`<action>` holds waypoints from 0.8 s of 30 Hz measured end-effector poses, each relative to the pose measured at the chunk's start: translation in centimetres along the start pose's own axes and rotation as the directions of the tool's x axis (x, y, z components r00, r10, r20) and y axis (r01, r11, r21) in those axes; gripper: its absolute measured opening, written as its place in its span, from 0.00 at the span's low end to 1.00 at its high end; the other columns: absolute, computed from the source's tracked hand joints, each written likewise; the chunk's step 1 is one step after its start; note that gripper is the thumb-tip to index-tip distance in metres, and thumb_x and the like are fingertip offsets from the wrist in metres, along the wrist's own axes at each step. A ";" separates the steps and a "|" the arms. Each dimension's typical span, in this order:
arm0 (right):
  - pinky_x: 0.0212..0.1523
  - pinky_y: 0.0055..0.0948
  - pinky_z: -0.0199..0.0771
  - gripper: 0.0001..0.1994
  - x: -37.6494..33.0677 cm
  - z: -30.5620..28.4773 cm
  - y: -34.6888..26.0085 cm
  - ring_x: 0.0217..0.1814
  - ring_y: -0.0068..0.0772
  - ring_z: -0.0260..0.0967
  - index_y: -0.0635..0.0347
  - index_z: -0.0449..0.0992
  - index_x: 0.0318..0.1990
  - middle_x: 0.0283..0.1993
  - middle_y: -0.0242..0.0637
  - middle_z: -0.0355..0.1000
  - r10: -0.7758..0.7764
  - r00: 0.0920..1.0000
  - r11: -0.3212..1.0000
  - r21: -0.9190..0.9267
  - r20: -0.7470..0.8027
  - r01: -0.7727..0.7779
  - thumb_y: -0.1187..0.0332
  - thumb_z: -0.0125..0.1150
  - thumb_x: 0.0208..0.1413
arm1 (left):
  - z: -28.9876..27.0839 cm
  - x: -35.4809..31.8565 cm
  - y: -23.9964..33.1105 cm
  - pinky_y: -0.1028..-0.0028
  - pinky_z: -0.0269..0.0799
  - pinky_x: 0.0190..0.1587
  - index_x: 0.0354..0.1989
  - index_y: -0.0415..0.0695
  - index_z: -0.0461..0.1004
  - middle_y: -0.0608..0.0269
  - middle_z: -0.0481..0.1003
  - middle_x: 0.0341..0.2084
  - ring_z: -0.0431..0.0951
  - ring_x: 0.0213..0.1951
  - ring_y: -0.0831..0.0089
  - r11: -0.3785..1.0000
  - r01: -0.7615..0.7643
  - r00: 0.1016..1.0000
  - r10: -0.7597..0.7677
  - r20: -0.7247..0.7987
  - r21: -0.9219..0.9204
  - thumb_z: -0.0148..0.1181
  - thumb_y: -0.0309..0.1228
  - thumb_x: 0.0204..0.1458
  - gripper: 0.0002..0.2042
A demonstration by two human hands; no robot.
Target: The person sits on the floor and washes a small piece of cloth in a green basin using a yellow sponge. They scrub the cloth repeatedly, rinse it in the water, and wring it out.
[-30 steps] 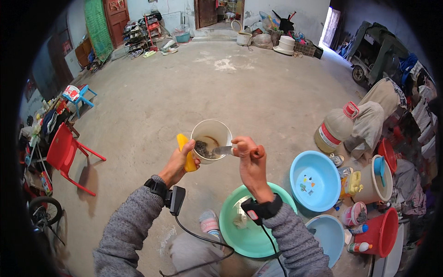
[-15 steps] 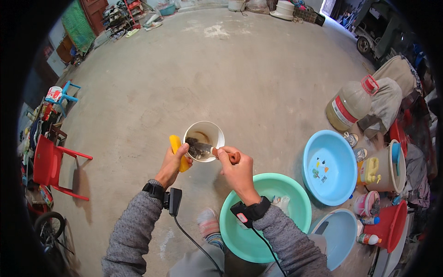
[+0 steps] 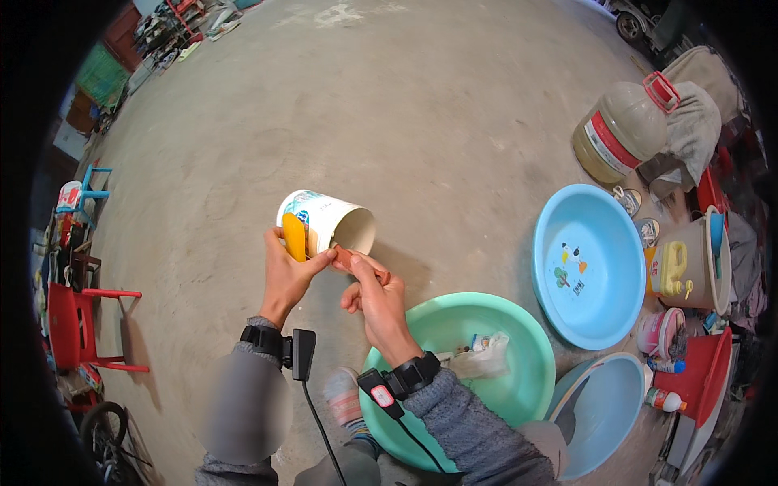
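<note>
A white plastic bucket [image 3: 326,212] with a printed side lies tilted, its mouth turned right toward me. My left hand [image 3: 285,274] grips it at a yellow handle-like piece [image 3: 294,236] along its side, thumb near the rim. My right hand [image 3: 379,306] is closed around the reddish-brown handle of a small trowel [image 3: 345,259]. The trowel's blade is hidden inside the bucket mouth. Below my right forearm stands a mint-green basin [image 3: 531,340] with a clear plastic bag [image 3: 484,356] in it.
A light-blue basin [image 3: 596,296] stands to the right, another blue basin [image 3: 604,417] nearer me. Beyond are a large handled jug [image 3: 620,134], a yellow jug [image 3: 668,267], a beige bucket [image 3: 717,271] and a red basin [image 3: 707,385]. Left is a red chair [image 3: 65,324].
The bucket has tipped from near upright onto a tilt, its mouth swinging right. The trowel blade with dark material, visible before, is now out of sight. The view has shifted.
</note>
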State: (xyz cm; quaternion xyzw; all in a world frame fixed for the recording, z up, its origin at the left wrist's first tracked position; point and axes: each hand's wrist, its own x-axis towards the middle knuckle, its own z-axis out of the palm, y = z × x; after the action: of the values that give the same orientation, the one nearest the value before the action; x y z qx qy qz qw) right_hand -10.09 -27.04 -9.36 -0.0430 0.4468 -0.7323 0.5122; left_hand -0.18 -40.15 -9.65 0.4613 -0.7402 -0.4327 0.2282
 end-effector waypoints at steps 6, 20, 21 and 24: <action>0.22 0.15 0.59 0.19 1.7 -1.5 1.4 0.20 0.15 0.61 0.57 0.71 0.56 0.51 0.33 0.74 0.163 0.979 0.936 0.294 0.120 -0.192 0.56 0.47 0.65 | 0.0 1.9 1.5 0.64 0.66 0.49 0.46 0.31 0.56 0.47 0.60 0.43 0.66 0.47 0.56 0.915 -0.256 0.960 0.280 -0.034 0.312 0.77 0.43 0.31 0.41; 0.21 0.11 0.57 0.18 4.4 -4.6 -2.3 0.21 0.12 0.51 0.48 0.68 0.59 0.61 0.23 0.66 0.036 0.973 0.627 0.753 0.227 -0.199 0.55 0.47 0.65 | 4.6 6.1 12.5 0.60 0.75 0.43 0.48 0.32 0.58 0.31 0.54 0.56 0.74 0.43 0.42 0.595 -0.600 0.766 0.620 0.170 0.535 0.78 0.42 0.27 0.43; 0.21 0.11 0.59 0.18 4.3 -4.9 -2.9 0.21 0.12 0.52 0.47 0.68 0.59 0.62 0.22 0.66 -0.022 0.968 0.601 0.778 0.248 -0.186 0.55 0.47 0.64 | 5.1 6.0 13.7 0.60 0.73 0.47 0.49 0.32 0.58 0.31 0.52 0.58 0.72 0.47 0.40 0.615 -0.596 0.780 0.596 0.190 0.516 0.78 0.42 0.27 0.44; 0.21 0.12 0.56 0.19 3.6 -5.5 -4.5 0.22 0.13 0.50 0.46 0.67 0.59 0.59 0.19 0.68 -0.107 0.967 0.580 0.804 0.232 -0.129 0.53 0.48 0.64 | 6.3 5.4 17.0 0.59 0.74 0.45 0.51 0.32 0.57 0.30 0.50 0.60 0.73 0.44 0.38 0.581 -0.628 0.758 0.608 0.237 0.518 0.78 0.41 0.26 0.44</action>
State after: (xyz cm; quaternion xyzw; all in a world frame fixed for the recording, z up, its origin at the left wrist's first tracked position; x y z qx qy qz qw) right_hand -17.85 -26.20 -10.86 0.1055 -0.0083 -0.8399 0.5324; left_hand -15.58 -38.76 1.19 0.2135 -0.9510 -0.0925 0.2036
